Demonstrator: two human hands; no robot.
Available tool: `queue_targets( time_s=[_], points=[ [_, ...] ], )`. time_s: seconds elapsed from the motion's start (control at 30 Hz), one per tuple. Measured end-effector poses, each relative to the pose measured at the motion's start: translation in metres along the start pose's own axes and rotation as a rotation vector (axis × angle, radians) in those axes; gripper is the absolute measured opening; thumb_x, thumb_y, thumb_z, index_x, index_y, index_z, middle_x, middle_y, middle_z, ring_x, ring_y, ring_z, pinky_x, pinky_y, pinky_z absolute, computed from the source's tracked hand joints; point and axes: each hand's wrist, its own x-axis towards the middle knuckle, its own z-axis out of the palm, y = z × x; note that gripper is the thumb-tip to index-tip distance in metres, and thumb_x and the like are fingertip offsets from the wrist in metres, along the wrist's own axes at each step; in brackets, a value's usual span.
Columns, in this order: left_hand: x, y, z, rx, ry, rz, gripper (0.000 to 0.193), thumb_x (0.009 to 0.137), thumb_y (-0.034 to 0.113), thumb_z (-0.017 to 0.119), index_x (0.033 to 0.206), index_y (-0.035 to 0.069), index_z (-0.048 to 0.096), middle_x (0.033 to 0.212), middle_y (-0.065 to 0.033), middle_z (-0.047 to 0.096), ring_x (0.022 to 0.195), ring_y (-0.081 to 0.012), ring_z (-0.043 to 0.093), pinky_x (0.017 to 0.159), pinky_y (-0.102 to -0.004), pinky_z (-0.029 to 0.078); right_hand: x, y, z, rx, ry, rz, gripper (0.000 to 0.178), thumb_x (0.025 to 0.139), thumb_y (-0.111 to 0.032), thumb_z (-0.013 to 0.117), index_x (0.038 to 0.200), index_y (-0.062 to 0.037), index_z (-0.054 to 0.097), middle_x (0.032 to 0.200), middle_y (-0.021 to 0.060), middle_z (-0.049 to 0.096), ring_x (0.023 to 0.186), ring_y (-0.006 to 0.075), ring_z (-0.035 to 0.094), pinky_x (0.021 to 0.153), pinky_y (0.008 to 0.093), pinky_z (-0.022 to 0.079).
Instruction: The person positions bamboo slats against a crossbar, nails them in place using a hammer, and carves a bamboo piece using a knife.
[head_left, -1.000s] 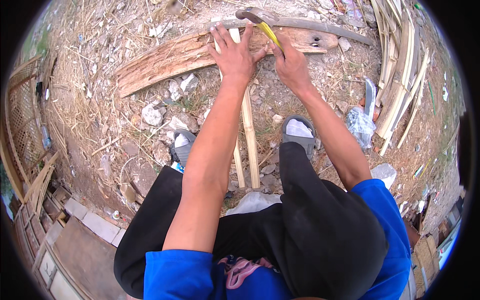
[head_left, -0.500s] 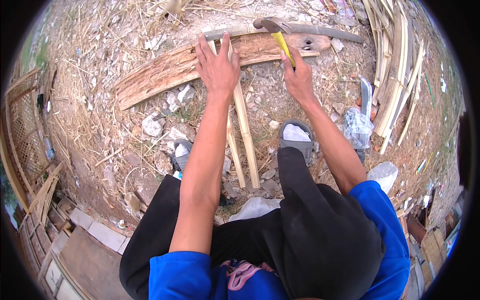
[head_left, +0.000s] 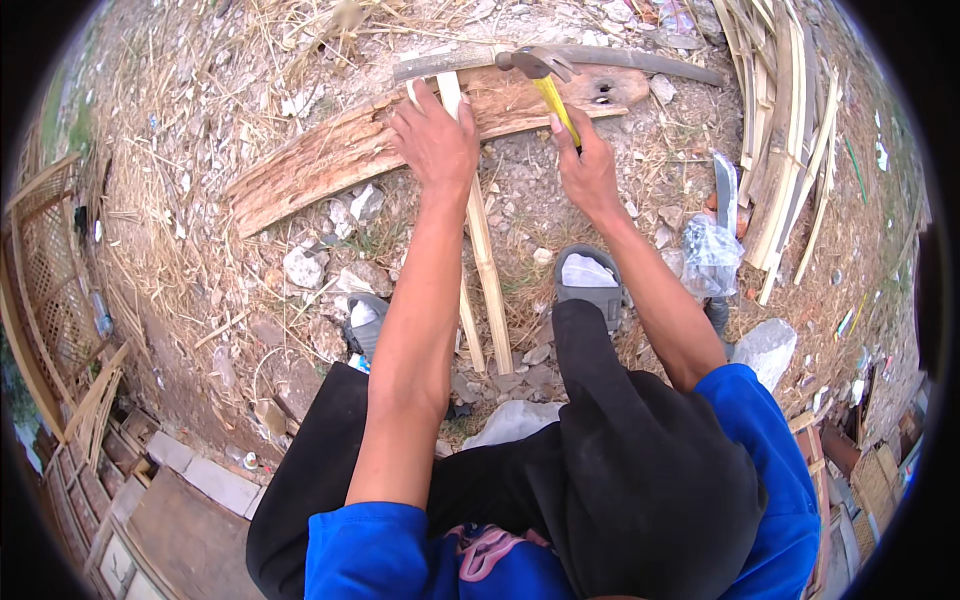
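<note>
My right hand (head_left: 588,170) is wrapped round the yellow handle of a claw hammer (head_left: 545,82), its metal head raised over the far side of a weathered wooden plank (head_left: 320,157). Two pale bamboo strips (head_left: 487,270) lie across the plank and run back toward me. My left hand (head_left: 436,148) is over them at the plank, thumb and fingers round the strips, whose far ends show beyond the fingers. A long grey bamboo strip (head_left: 640,60) lies crosswise along the plank's far edge, partly behind the hammer head. Where the strips meet it is partly hidden.
A pile of split bamboo (head_left: 785,140) lies at the far right. Nearer are a large blade (head_left: 725,185) and a clear plastic bag (head_left: 712,245). Stones (head_left: 303,267) and dry straw cover the ground. My sandalled feet (head_left: 588,280) stand either side of the strips.
My left fingers have drawn back from the grey strip toward me, baring the pale strips' ends. The hammer has shifted slightly left, still in my right hand.
</note>
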Motion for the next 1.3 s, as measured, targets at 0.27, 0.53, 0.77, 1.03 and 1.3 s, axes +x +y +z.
queue_targets(
  time_s=[0.27, 0.53, 0.77, 1.03, 1.3],
  points=[
    [0.002, -0.013, 0.011, 0.303, 0.113, 0.18, 0.065, 0.096, 0.047, 0.056, 0.146, 0.008, 0.042, 0.149, -0.0207, 0.041, 0.141, -0.0421, 0.032, 0.108, -0.0616, 0.026, 0.005, -0.002, -0.003, -0.057, -0.023, -0.04, 0.035, 0.103, -0.033, 0.053, 0.128, -0.0097, 0.057, 0.076, 0.0225, 0.065, 0.069, 0.04, 0.067, 0.064, 0.0471, 0.049],
    [0.016, -0.016, 0.006, 0.072, 0.012, 0.193, 0.06, 0.098, 0.047, 0.052, 0.143, 0.008, 0.047, 0.156, -0.0134, 0.037, 0.143, -0.0365, 0.035, 0.109, -0.0634, 0.025, 0.022, -0.016, 0.015, -0.097, -0.034, -0.225, 0.033, 0.103, -0.028, 0.052, 0.127, -0.005, 0.054, 0.085, 0.0255, 0.067, 0.08, 0.0462, 0.065, 0.069, 0.0515, 0.048],
    [0.033, -0.036, 0.002, 0.198, -0.035, 0.245, 0.056, 0.1, 0.052, 0.046, 0.146, 0.018, 0.047, 0.159, -0.0112, 0.033, 0.148, -0.0337, 0.028, 0.112, -0.071, 0.016, 0.047, -0.011, 0.026, -0.116, 0.002, -0.252, 0.035, 0.102, -0.028, 0.052, 0.128, -0.0043, 0.055, 0.089, 0.027, 0.067, 0.083, 0.0467, 0.065, 0.072, 0.0532, 0.049],
    [0.044, -0.042, 0.001, 0.173, -0.11, 0.347, 0.059, 0.101, 0.053, 0.044, 0.148, 0.017, 0.042, 0.163, -0.0095, 0.027, 0.147, -0.0336, 0.031, 0.111, -0.0752, 0.013, 0.121, 0.018, -0.028, -0.407, -0.005, -0.133, 0.054, 0.086, -0.039, 0.068, 0.124, -0.0018, 0.061, 0.096, 0.0263, 0.07, 0.093, 0.0428, 0.068, 0.084, 0.0496, 0.051],
    [0.059, -0.042, -0.004, 0.342, -0.156, 0.431, 0.058, 0.102, 0.053, 0.044, 0.152, 0.026, 0.037, 0.164, -0.0064, 0.025, 0.15, -0.0351, 0.025, 0.112, -0.0747, 0.017, 0.12, 0.009, -0.068, -0.616, -0.329, 0.002, 0.055, 0.082, -0.043, 0.078, 0.116, -0.0022, 0.066, 0.097, 0.0205, 0.071, 0.091, 0.0353, 0.07, 0.082, 0.0462, 0.054]
  ],
)
